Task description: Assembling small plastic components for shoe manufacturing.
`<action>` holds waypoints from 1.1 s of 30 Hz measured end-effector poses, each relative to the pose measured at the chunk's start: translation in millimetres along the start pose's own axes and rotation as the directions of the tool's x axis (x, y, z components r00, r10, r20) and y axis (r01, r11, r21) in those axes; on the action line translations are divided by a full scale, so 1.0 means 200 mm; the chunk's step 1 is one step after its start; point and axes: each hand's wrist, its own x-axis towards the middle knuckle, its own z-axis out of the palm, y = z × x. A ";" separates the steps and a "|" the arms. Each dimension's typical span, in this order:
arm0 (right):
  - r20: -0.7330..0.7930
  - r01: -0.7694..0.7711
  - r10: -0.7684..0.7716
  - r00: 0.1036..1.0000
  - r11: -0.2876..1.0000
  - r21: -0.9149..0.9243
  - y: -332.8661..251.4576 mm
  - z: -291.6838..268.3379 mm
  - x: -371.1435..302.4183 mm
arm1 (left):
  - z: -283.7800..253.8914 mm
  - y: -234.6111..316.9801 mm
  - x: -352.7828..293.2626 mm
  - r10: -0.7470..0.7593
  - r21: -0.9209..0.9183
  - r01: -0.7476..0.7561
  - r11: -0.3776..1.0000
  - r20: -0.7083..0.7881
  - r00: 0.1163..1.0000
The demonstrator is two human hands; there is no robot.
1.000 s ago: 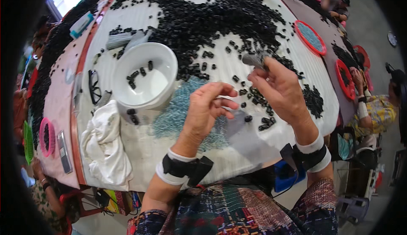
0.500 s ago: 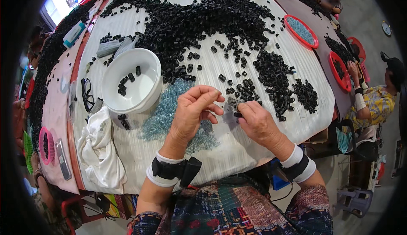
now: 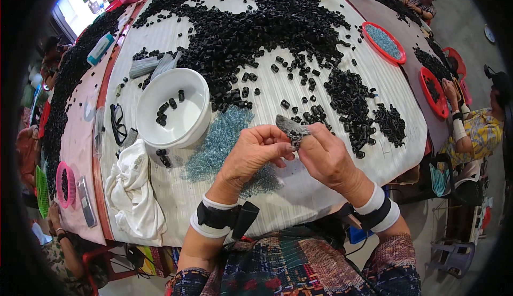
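My right hand (image 3: pixel 330 157) is closed around a small grey, partly see-through plastic bag (image 3: pixel 291 129) with dark specks showing in it. At the bag's lower edge, the thumb and fingers of my left hand (image 3: pixel 254 154) pinch together. Under and beside my left hand spreads a pile of clear bluish beads (image 3: pixel 214 141). Beyond my hands lie loose black ribbed caps (image 3: pixel 312 115), partly hidden by my right hand. A white bowl (image 3: pixel 200 119) to the left holds several black caps.
A large heap of black caps (image 3: pixel 256 29) covers the far table. Small dark pieces (image 3: pixel 389 125) lie at right. A red tray of bluish beads (image 3: pixel 403 58), eyeglasses (image 3: pixel 116 125), a white cloth (image 3: pixel 133 194) and grey bundles (image 3: pixel 144 67) surround the work. Co-workers sit at neighbouring tables.
My right hand has raised the grey bag, which now shows above the fingers. My left hand has moved right, from apart to meeting it. The whole view has shifted slightly.
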 end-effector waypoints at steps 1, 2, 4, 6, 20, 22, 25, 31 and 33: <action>0.011 -0.001 0.001 1.000 1.000 0.011 0.00 0.00 0.00 | 0.00 0.00 0.00 -0.001 0.000 0.001 1.000 0.001 1.000; 0.011 -0.003 0.002 1.000 1.000 0.011 0.00 0.00 0.00 | 0.00 0.00 0.01 -0.004 0.024 0.004 1.000 0.001 1.000; 0.023 -0.064 0.063 0.998 0.997 0.038 0.02 0.01 -0.02 | 0.00 -0.01 0.01 -0.007 0.046 0.007 0.999 0.002 1.000; -0.010 -0.096 0.097 0.995 0.995 0.024 0.02 0.01 -0.02 | 0.00 -0.01 0.01 0.021 0.039 -0.020 0.999 -0.041 0.999; 0.121 -0.149 0.166 0.979 0.979 -0.137 0.11 0.09 -0.08 | -0.04 -0.02 0.04 0.084 -0.257 -0.157 0.954 -0.272 0.959; 0.133 -0.146 0.164 0.977 0.980 -0.135 0.10 0.08 -0.07 | -0.04 -0.01 0.04 0.093 -0.274 -0.173 0.946 -0.280 0.955; 0.159 -0.160 0.177 0.971 0.980 -0.118 0.09 0.09 -0.09 | -0.04 0.00 0.03 0.102 -0.280 -0.186 0.942 -0.289 0.952; 0.196 -0.170 0.215 0.957 0.960 -0.222 0.08 0.18 -0.12 | -0.03 -0.01 0.03 0.121 -0.220 -0.178 0.959 -0.250 0.961; 0.139 -0.186 0.216 0.967 0.962 -0.201 0.08 0.19 -0.12 | -0.03 -0.02 0.02 0.167 -0.186 -0.199 0.962 -0.175 0.970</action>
